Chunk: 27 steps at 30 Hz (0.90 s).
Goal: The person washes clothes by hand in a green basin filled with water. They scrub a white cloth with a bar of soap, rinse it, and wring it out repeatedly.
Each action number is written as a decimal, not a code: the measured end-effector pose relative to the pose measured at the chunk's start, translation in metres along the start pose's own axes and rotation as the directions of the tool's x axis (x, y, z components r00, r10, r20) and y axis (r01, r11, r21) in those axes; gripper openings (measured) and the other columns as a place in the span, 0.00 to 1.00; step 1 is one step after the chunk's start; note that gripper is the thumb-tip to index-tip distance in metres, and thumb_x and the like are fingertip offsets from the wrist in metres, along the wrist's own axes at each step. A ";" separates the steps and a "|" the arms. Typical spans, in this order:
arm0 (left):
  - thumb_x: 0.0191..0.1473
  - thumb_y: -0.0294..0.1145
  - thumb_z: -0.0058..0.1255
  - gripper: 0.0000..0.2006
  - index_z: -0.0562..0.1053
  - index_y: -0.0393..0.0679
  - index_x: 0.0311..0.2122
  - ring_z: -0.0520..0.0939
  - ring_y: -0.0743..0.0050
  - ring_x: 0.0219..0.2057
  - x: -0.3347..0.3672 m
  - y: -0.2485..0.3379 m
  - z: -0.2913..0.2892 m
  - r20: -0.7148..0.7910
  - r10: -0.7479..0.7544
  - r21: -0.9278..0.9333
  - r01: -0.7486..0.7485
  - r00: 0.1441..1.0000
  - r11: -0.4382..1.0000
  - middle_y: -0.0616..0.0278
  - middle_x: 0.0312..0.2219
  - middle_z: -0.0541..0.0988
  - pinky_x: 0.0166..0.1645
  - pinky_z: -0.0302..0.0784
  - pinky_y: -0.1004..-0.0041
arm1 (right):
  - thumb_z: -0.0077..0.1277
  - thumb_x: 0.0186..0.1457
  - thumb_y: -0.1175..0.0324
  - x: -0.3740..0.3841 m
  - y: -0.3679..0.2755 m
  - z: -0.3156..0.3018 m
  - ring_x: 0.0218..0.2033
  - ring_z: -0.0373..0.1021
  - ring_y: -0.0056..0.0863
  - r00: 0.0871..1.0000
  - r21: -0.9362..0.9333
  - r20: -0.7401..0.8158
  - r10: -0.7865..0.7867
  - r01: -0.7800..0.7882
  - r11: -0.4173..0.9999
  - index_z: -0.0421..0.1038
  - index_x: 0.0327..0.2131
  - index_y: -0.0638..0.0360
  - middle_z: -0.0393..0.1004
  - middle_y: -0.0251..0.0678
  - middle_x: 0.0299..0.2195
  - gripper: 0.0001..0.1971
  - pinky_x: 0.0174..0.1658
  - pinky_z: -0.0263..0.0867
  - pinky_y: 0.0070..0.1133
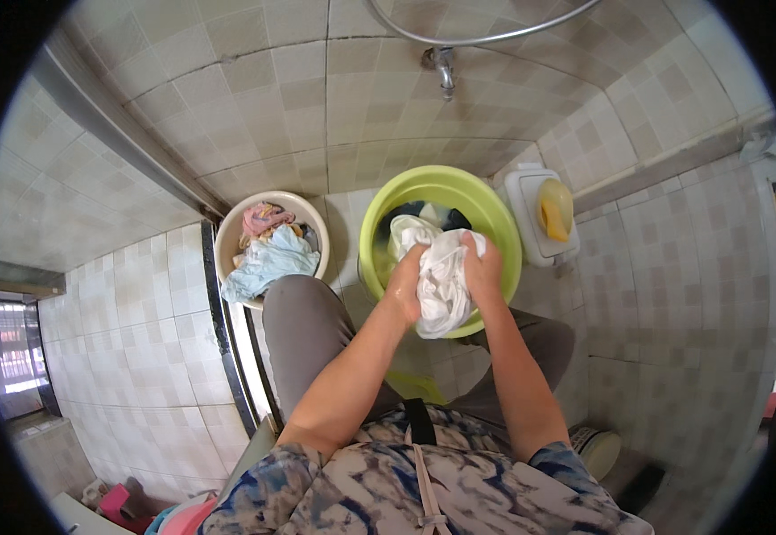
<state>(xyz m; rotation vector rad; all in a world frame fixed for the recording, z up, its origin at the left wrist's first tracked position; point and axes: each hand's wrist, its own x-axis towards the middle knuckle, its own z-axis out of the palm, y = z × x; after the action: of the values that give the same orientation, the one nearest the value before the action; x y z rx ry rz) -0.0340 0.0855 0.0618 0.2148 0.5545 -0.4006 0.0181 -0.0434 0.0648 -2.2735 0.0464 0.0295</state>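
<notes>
The tiled floor (656, 267) and walls of a small wash corner fill the view, with a metal tap (444, 69) on the far wall and a curved hose above it. On the floor sits a lime-green basin (495, 209), and to its left a smaller cream basin (232, 234) heaped with pink and pale blue clothes (268, 250). Just right of the green basin stands a white container with a yellow bottle (555, 209) lying on it. The person squats over the green basin, grey-trousered knees to either side, forearms reaching in from the near edge. Dark garments lie in the far part of the green basin, and at its near rim the white garment (441, 281) is bunched up between both hands, lifted a little over the basin's near edge. The work in hand looks like hand-scrubbing: cloth rubbed against cloth. By that reading the next move calls for a firm hold with both fists, one pushing against the other, with the bundle kept over the basin so drips fall inside. The left hand (406, 283) is closed around the left side of the bundle, fingers folded tight into the fabric. The right hand (483, 267) clamps the upper right of it, knuckles up, fingers wrapped into the cloth with no gap showing.
</notes>
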 end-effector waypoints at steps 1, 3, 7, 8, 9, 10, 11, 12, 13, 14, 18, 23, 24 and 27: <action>0.52 0.41 0.42 0.19 0.67 0.39 0.45 0.78 0.62 0.35 -0.003 0.006 0.004 -0.006 -0.012 0.008 0.012 1.000 1.000 0.55 0.37 0.75 0.42 0.74 0.65 | 0.42 0.54 0.55 -0.004 0.006 -0.001 0.37 0.69 0.42 0.998 0.143 0.009 0.065 -0.065 0.988 0.70 0.37 0.63 0.73 0.47 0.33 0.19 0.41 0.62 0.29; 0.51 0.46 0.45 0.24 0.66 0.38 0.47 0.77 0.61 0.37 -0.005 0.008 0.005 -0.007 0.011 -0.008 -0.011 1.000 1.000 0.54 0.40 0.74 0.43 0.73 0.65 | 0.41 0.56 0.55 -0.015 0.013 -0.009 0.45 0.64 0.35 0.991 0.284 0.126 0.055 -0.090 0.955 0.61 0.49 0.62 0.68 0.43 0.44 0.23 0.48 0.58 0.25; 0.51 0.53 0.43 0.28 0.65 0.41 0.48 0.76 0.62 0.39 -0.008 0.010 0.006 0.031 0.044 0.033 -0.045 0.999 0.998 0.55 0.41 0.73 0.44 0.72 0.65 | 0.44 0.54 0.59 -0.033 0.004 -0.027 0.50 0.61 0.32 0.956 0.449 0.285 -0.075 -0.064 0.891 0.52 0.55 0.61 0.62 0.43 0.50 0.28 0.51 0.56 0.23; 0.51 0.55 0.43 0.28 0.65 0.41 0.48 0.76 0.63 0.39 -0.010 0.011 0.006 0.042 0.049 0.056 -0.051 0.998 0.997 0.56 0.41 0.73 0.45 0.72 0.65 | 0.46 0.53 0.60 -0.035 0.001 -0.031 0.51 0.60 0.31 0.929 0.455 0.353 -0.109 -0.069 0.888 0.51 0.56 0.60 0.61 0.43 0.51 0.29 0.51 0.55 0.23; 0.51 0.56 0.42 0.29 0.65 0.42 0.49 0.76 0.63 0.39 -0.011 0.011 0.008 0.067 0.051 0.066 -0.056 0.996 0.996 0.56 0.41 0.74 0.45 0.71 0.65 | 0.47 0.51 0.61 -0.036 0.000 -0.034 0.50 0.61 0.31 0.906 0.345 0.417 -0.070 -0.087 0.934 0.52 0.55 0.60 0.62 0.43 0.50 0.29 0.51 0.56 0.22; 0.51 0.57 0.41 0.29 0.65 0.43 0.49 0.76 0.63 0.39 -0.012 0.011 0.010 0.092 0.056 0.075 -0.063 0.994 0.995 0.56 0.40 0.74 0.45 0.71 0.65 | 0.48 0.50 0.63 -0.036 -0.002 -0.037 0.48 0.62 0.30 0.879 0.230 0.476 -0.023 -0.099 0.968 0.53 0.55 0.60 0.63 0.43 0.49 0.29 0.50 0.57 0.22; 0.51 0.59 0.40 0.30 0.65 0.43 0.49 0.76 0.64 0.39 -0.012 0.011 0.012 0.116 0.061 0.083 -0.071 0.991 0.994 0.57 0.40 0.74 0.46 0.71 0.65 | 0.50 0.49 0.64 -0.037 -0.004 -0.038 0.47 0.63 0.30 0.848 0.110 0.529 0.030 -0.103 0.989 0.55 0.54 0.59 0.65 0.43 0.48 0.29 0.49 0.58 0.22; 0.51 0.60 0.38 0.30 0.65 0.43 0.48 0.76 0.64 0.39 -0.011 0.011 0.012 0.107 0.068 0.092 -0.079 0.992 0.993 0.57 0.39 0.74 0.45 0.71 0.66 | 0.52 0.46 0.65 -0.038 -0.009 -0.035 0.41 0.67 0.29 0.833 0.170 0.553 -0.020 -0.089 0.981 0.62 0.48 0.63 0.70 0.42 0.41 0.25 0.45 0.61 0.22; 0.51 0.60 0.38 0.30 0.66 0.43 0.47 0.76 0.64 0.39 -0.011 0.011 0.012 0.094 0.074 0.113 -0.084 0.993 0.990 0.58 0.39 0.74 0.46 0.71 0.66 | 0.51 0.47 0.65 -0.038 -0.005 -0.034 0.39 0.68 0.29 0.837 0.169 0.547 -0.016 -0.092 0.981 0.64 0.46 0.65 0.71 0.41 0.38 0.22 0.43 0.62 0.22; 0.51 0.60 0.38 0.30 0.66 0.43 0.47 0.76 0.64 0.39 -0.011 0.013 0.012 0.081 0.079 0.134 -0.090 0.994 0.987 0.58 0.39 0.74 0.46 0.70 0.66 | 0.51 0.48 0.65 -0.037 0.004 -0.030 0.36 0.68 0.28 0.841 0.168 0.541 -0.012 -0.094 0.981 0.66 0.43 0.66 0.72 0.40 0.35 0.20 0.41 0.62 0.22; 0.52 0.59 0.38 0.28 0.67 0.43 0.45 0.76 0.64 0.40 -0.015 0.018 0.007 0.111 0.104 0.126 -0.118 0.988 0.985 0.58 0.40 0.74 0.47 0.70 0.67 | 0.49 0.51 0.65 -0.043 0.005 -0.025 0.32 0.69 0.24 0.907 0.307 0.421 -0.021 -0.121 0.944 0.69 0.37 0.70 0.74 0.38 0.30 0.16 0.38 0.63 0.21; 0.54 0.55 0.37 0.26 0.67 0.42 0.47 0.75 0.63 0.42 -0.022 0.020 0.009 0.033 0.136 0.076 -0.138 0.990 0.987 0.57 0.42 0.73 0.49 0.68 0.67 | 0.46 0.54 0.63 -0.044 -0.007 -0.037 0.34 0.67 0.21 0.957 0.529 0.283 0.055 -0.204 0.824 0.68 0.40 0.69 0.72 0.36 0.34 0.17 0.40 0.62 0.19; 0.54 0.54 0.37 0.26 0.66 0.42 0.47 0.74 0.63 0.43 -0.025 0.021 0.012 0.014 0.130 0.065 -0.130 0.991 0.989 0.57 0.42 0.73 0.49 0.68 0.67 | 0.46 0.54 0.63 -0.043 -0.008 -0.038 0.35 0.66 0.21 0.971 0.576 0.235 0.046 -0.177 0.798 0.67 0.41 0.69 0.72 0.36 0.35 0.17 0.40 0.62 0.19; 0.55 0.52 0.37 0.25 0.66 0.41 0.48 0.74 0.63 0.44 -0.017 0.019 0.005 0.006 0.162 0.041 -0.162 0.987 0.986 0.56 0.43 0.72 0.49 0.68 0.67 | 0.46 0.55 0.63 -0.040 -0.008 -0.045 0.39 0.65 0.20 0.990 0.548 0.142 0.015 -0.091 0.832 0.66 0.43 0.70 0.70 0.36 0.39 0.18 0.44 0.59 0.18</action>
<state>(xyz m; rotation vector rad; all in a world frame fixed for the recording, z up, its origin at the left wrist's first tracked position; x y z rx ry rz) -0.0371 0.1063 0.0769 0.2975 0.5219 -0.2543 -0.0209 -0.0719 0.1015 -1.6795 0.0419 0.1748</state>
